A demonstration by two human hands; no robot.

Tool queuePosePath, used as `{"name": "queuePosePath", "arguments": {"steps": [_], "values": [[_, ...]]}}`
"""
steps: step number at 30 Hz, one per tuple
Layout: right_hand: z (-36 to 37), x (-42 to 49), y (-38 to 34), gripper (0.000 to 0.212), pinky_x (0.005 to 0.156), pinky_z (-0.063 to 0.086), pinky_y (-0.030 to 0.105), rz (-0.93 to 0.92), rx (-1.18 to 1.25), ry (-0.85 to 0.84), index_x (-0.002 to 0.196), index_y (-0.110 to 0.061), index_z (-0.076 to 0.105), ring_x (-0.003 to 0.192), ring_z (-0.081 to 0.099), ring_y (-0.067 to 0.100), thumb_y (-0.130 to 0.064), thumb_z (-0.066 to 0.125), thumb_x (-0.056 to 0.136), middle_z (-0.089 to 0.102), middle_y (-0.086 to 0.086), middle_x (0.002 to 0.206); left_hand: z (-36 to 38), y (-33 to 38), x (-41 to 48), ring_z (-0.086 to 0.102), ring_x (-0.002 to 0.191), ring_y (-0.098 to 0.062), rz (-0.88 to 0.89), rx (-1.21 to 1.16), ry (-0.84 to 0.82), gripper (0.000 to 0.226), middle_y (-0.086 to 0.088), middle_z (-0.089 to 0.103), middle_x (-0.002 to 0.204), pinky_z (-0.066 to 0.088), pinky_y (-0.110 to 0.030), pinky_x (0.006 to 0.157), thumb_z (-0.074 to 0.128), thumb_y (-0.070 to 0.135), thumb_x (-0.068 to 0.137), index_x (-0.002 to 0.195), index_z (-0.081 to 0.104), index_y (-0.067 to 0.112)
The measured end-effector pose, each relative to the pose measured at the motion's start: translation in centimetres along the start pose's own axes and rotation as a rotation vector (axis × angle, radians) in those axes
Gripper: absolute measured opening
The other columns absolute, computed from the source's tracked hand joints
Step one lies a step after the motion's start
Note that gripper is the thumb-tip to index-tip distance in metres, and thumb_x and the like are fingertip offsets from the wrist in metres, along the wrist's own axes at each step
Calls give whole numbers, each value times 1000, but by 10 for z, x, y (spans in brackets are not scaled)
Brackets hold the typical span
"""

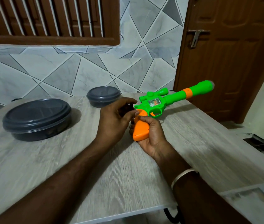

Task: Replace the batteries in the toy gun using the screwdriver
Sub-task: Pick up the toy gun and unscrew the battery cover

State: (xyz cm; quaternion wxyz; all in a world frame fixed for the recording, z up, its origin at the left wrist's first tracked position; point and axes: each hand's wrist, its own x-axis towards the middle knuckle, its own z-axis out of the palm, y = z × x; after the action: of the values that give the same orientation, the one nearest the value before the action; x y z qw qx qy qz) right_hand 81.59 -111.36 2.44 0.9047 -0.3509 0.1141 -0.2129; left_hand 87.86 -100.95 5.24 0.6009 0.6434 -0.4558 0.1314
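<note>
A green plastic toy gun with an orange grip and an orange band on its barrel (154, 105) is held over the far right part of a light, wood-grain table (63, 167), its barrel pointing up and to the right, out past the table's edge towards a brown wooden door (230, 59). The person's right hand (150, 135) is wrapped round the orange grip from below and behind, with a silver bangle (183, 175) on the wrist. The left hand (115, 120) sits just beside the rear of the gun, its fingers curled round a small dark object (128, 107); what that object is cannot be told. On the left of the table stands a large round dark grey lidded container (36, 118), and behind it, near the tiled wall, a smaller round dark grey lidded container (103, 96).
</note>
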Motion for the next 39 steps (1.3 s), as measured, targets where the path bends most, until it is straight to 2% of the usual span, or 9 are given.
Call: {"name": "queuePosePath", "arguments": {"steps": [6, 10, 14, 17, 22, 26, 29, 33, 39], "values": [[1, 1, -1, 22, 52, 46, 26, 8, 38, 7, 111, -5, 56, 62, 53, 21, -10, 46, 92, 57, 12, 77, -3, -4, -4, 73, 97, -15, 29, 21, -61, 40, 0, 75, 108, 60, -45, 87, 65, 18, 95, 135, 63, 20], [0, 4, 0, 26, 51, 48, 26, 6, 44, 10, 116, -5, 55, 64, 54, 21, -11, 47, 91, 58, 12, 80, 0, -4, -1, 74, 90, -13, 29, 30, -20, 37, 0, 75, 96, 60, -46, 83, 69, 9, 89, 123, 69, 23], [-1, 3, 1, 26, 55, 47, 29, 15, 28, 21, 115, -4, 57, 65, 55, 22, -11, 49, 92, 59, 14, 81, -1, -5, -1, 73, 82, -12, 26, 85, 18, 39, 2, 75, 95, 61, -42, 78, 76, 16, 88, 126, 69, 24], [1, 1, 0, 22, 54, 46, 28, 15, 27, 3, 111, -6, 59, 65, 54, 21, -10, 47, 93, 60, 13, 80, -5, -4, -4, 72, 96, -7, 23, 87, -66, 46, 3, 75, 107, 60, -38, 88, 66, 25, 94, 139, 60, 24], [3, 1, -1, 18, 54, 46, 27, 23, 20, -11, 104, -6, 59, 64, 55, 21, -10, 46, 93, 60, 12, 79, -3, -4, -3, 72, 84, -10, 50, 97, 0, 38, 1, 74, 92, 60, -35, 79, 72, 9, 89, 124, 67, 24], [4, -1, 0, 19, 56, 45, 29, 25, 2, -15, 102, -7, 60, 65, 54, 21, -10, 44, 93, 59, 13, 78, -5, -1, -3, 71, 96, -5, 63, 84, -20, 39, 4, 75, 107, 58, -25, 85, 72, 15, 92, 130, 67, 22], [4, -1, -1, 17, 57, 45, 29, 32, 16, -7, 99, -6, 61, 65, 55, 21, -10, 46, 93, 61, 11, 76, -6, -4, -3, 72, 98, -9, 43, 33, -44, 38, 1, 75, 106, 60, -34, 88, 70, 9, 92, 128, 67, 22], [5, -1, -1, 18, 58, 44, 29, 46, 18, -8, 101, -5, 60, 66, 54, 21, -11, 45, 94, 58, 12, 78, -2, -6, -1, 70, 79, -13, 37, 101, 35, 31, 1, 73, 88, 59, -37, 74, 78, 12, 86, 114, 69, 22], [4, -1, -1, 18, 55, 45, 27, 32, 18, -8, 102, -6, 61, 65, 54, 21, -10, 45, 94, 59, 12, 78, -7, -5, -2, 72, 99, -11, 41, 19, -72, 40, 0, 75, 107, 60, -38, 88, 67, 16, 92, 132, 65, 23]]}}
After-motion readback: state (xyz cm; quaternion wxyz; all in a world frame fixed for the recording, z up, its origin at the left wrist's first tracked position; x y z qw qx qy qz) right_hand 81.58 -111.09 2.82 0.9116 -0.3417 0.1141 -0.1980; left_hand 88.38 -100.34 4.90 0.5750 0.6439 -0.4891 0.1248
